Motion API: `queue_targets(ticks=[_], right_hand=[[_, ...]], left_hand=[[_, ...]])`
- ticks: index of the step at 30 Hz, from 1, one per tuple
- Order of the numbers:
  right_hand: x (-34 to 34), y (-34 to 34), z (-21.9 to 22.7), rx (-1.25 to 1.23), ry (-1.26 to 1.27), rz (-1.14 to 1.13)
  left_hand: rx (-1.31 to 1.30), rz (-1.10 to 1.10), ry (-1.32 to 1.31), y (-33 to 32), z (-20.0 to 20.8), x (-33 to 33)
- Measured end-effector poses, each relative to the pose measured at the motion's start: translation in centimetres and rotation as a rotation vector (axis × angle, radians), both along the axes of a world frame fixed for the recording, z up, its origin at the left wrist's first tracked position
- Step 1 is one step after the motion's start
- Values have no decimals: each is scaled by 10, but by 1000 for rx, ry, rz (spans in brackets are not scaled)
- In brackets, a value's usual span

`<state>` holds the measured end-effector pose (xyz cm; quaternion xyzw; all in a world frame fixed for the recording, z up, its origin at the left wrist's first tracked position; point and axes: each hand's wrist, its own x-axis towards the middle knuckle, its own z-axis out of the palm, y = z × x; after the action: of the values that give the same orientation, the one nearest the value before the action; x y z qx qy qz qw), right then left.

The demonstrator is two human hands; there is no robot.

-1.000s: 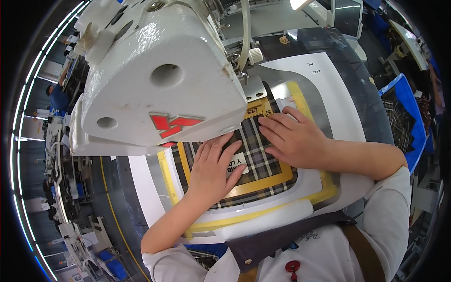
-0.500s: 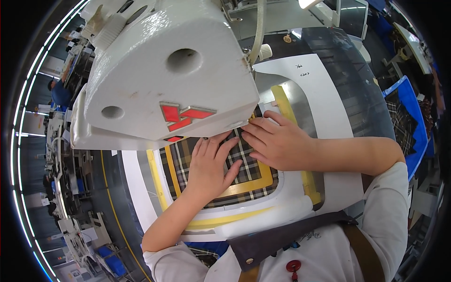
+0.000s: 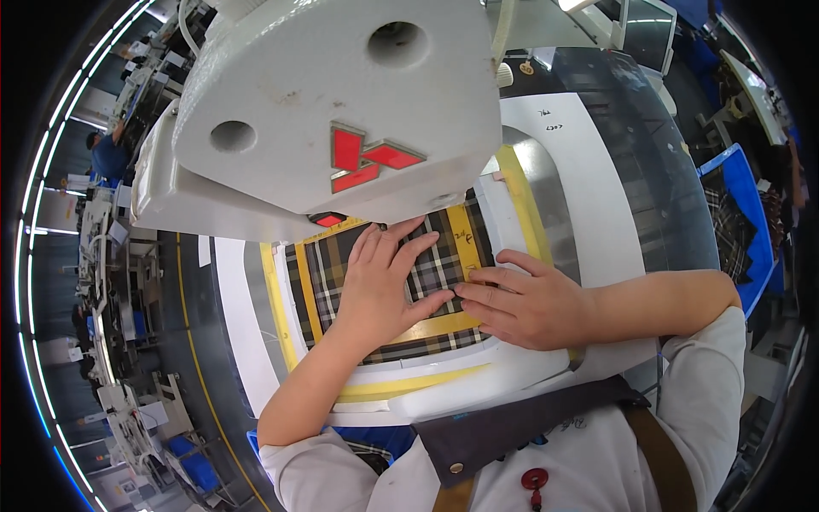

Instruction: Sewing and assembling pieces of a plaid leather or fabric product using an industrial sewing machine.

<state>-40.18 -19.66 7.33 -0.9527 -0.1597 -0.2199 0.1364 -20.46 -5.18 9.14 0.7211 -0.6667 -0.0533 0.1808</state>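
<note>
Dark plaid fabric (image 3: 439,256) lies flat under a yellow rectangular frame (image 3: 444,325), which borders its middle part. My left hand (image 3: 375,286) rests on the plaid inside the frame, fingers spread and pointing away from me. Its fingertips come close to the lower edge of a big white machine head (image 3: 281,162), which hides the far part of the fabric. Over the frame's near right corner lies my right hand (image 3: 533,309), palm down with fingers stretched out toward the left hand. Neither hand grips anything.
A white plate edged with yellow strips (image 3: 522,200) surrounds the fabric on a dark table (image 3: 636,162). White paper (image 3: 589,171) covers part of the tabletop. To the right stands a blue bin (image 3: 740,205) holding plaid pieces. At far left a person (image 3: 109,155) is among other machines.
My right hand has slid toward me along the frame's right side, down to its near corner. The left hand stays on the plaid. The machine head sits higher in the picture.
</note>
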Motion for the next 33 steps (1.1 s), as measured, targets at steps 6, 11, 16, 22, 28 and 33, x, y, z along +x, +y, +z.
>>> queue_targets(ticks=[6, 11, 16, 22, 28, 33], right_hand=[[2, 3, -2, -93, -14, 9], [5, 4, -1, -111, -17, 10], [8, 5, -1, -110, -20, 16], [15, 4, -3, -110, -27, 16], [21, 0, -2, -109, -18, 28], [32, -4, -5, -19, -36, 32]], left_hand=[[-8, -23, 49, 3, 2, 2], [42, -217, 67, 22, 15, -11], [100, -209, 100, 34, 18, -16], [98, -194, 103, 34, 17, -13], [94, -186, 105, 35, 15, -8], [97, -166, 89, 32, 15, -2]])
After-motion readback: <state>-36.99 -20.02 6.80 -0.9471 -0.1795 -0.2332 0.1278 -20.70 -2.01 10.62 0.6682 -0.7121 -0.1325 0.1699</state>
